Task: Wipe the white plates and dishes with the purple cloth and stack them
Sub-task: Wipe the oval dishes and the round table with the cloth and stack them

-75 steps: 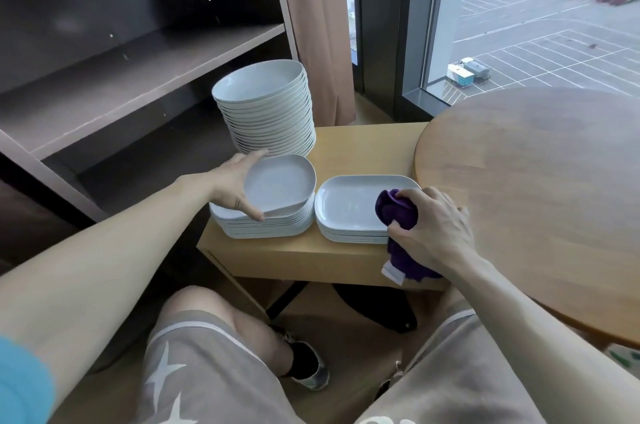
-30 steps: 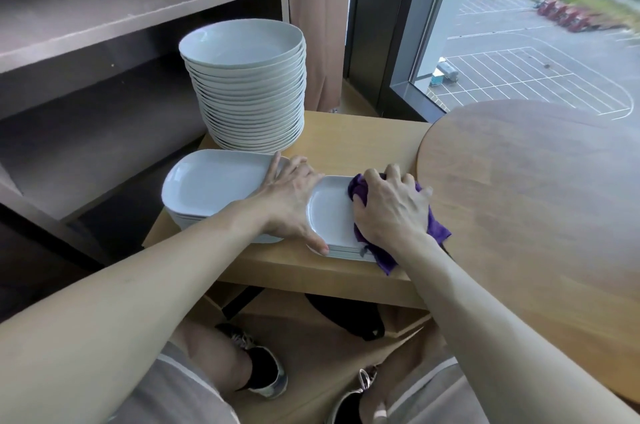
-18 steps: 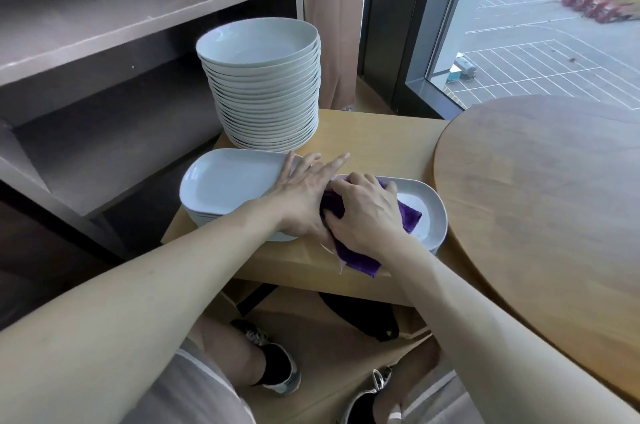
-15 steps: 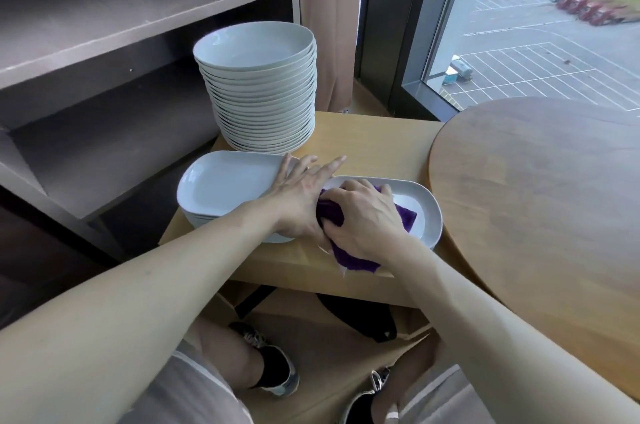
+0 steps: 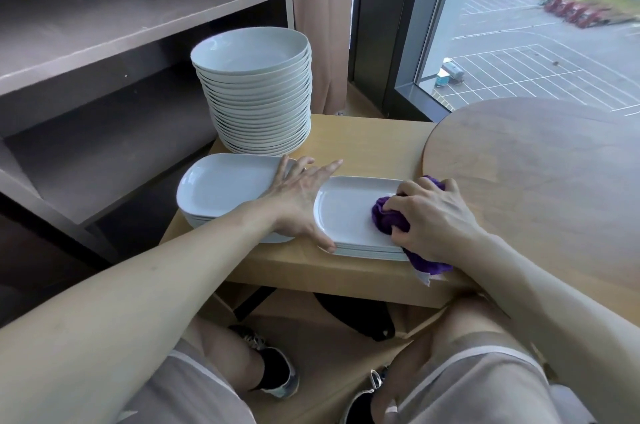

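Observation:
A low stack of white rectangular plates (image 5: 346, 212) lies at the front of the small light-wood table (image 5: 370, 143). My right hand (image 5: 433, 219) grips the bunched purple cloth (image 5: 388, 215) and presses it onto the right half of the top plate. My left hand (image 5: 301, 198) lies flat with straight fingers against the left edge of that stack, its thumb at the front corner. To the left sits a second stack of white rectangular dishes (image 5: 221, 184). Behind it rises a tall stack of round white bowls (image 5: 256, 91).
A round wooden table (image 5: 540, 188) abuts the small table on the right. Dark open shelves (image 5: 104, 28) stand to the left. A curtain and a window are behind. My knees and shoes show below the table's front edge.
My right hand has slid the purple cloth from the left part of the top plate over to its right side. My left hand has stayed flat at the plate's left edge.

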Available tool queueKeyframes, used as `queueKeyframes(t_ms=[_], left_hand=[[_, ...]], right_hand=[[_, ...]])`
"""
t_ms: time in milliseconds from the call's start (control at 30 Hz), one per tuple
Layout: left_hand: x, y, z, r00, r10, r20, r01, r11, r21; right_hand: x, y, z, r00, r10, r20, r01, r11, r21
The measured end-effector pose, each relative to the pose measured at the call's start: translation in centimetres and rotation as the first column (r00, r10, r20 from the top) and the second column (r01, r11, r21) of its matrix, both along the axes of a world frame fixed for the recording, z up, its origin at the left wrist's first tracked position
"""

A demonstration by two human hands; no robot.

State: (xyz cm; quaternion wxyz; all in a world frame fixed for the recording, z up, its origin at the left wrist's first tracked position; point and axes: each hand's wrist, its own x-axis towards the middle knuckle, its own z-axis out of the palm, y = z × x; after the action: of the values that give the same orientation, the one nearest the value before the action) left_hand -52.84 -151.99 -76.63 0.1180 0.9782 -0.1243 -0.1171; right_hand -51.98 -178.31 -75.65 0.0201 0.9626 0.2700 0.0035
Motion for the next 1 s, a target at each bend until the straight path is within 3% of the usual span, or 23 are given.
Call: queueKeyframes(t_ms=[133, 433, 733, 900, 1000], left_hand=[[0.2, 0.1, -0.3, 1.000, -0.007, 0.022, 0.007, 1.000, 0.010], [0.3, 0.0, -0.3, 0.999, -0.012, 0.033, 0.011, 1.000, 0.016], [-0.1, -0.2, 0.0, 1.000, 0.009, 0.003, -0.009, 0.997, -0.075], [-0.2, 0.0, 0.3, 1.000, -0.002, 0.003, 0.002, 0.995, -0.100], [0.0, -0.1, 0.3, 1.000, 0.009, -0.005, -0.010, 0.997, -0.072]], right_hand=[[0.3, 0.2, -0.8, 0.977, -0.193, 0.095, 0.192, 0.981, 0.024], [0.9, 5.9, -1.8, 0.945, -0.302, 0.122, 0.294, 0.952, 0.080], [0.9, 11.1, -1.5, 0.999, -0.042, -0.020, 0.045, 0.974, 0.222], [0.1, 9.8, -1.3, 0.978, 0.085, -0.193, -0.009, 0.930, 0.368], [-0.2, 9.3, -1.2, 0.969, 0.104, -0.224, -0.013, 0.927, 0.374]])
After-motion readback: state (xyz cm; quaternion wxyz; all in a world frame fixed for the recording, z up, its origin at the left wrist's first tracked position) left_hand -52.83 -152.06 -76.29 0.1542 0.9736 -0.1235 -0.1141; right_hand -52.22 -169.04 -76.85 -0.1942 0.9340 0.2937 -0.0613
